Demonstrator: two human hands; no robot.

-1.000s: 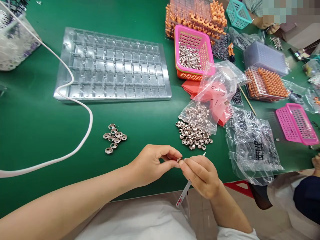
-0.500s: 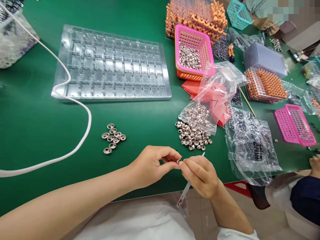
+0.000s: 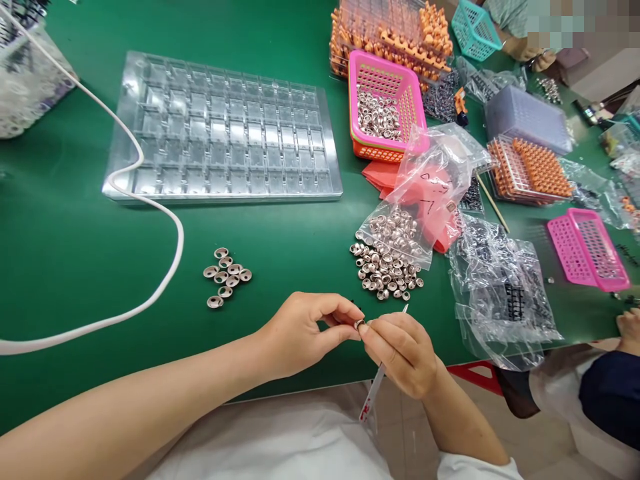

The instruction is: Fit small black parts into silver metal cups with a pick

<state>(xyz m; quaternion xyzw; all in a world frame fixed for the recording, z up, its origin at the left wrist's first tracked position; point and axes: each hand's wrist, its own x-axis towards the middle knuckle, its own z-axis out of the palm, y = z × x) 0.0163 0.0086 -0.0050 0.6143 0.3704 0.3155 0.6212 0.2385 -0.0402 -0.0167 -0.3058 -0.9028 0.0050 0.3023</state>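
Note:
My left hand [image 3: 310, 333] pinches a small silvery metal cup [image 3: 359, 325] between thumb and fingertips. My right hand [image 3: 403, 353] meets it there, its fingertips closed against the cup's right side and partly covering it. Through the right hand's grip runs a slim white pointed tool [image 3: 370, 399] with red marks, its tip sticking out above the knuckles. Just beyond the hands lies a pile of similar metal cups [image 3: 390, 273], partly under a clear plastic bag [image 3: 420, 200]. A smaller group of cups [image 3: 225, 275], each with a dark hole, is spread on the left.
A clear compartment tray [image 3: 225, 133] lies on the green table [image 3: 280, 247], crossed at its left by a white cable [image 3: 173, 267]. Pink basket [image 3: 357, 100], orange parts [image 3: 545, 170] and bagged black parts [image 3: 505, 293] crowd the right. Another person's hand [image 3: 627, 327] shows at the right edge.
The white tool's lower end has swung slightly right with a small turn of my right hand. My left hand keeps its pinch on the cup.

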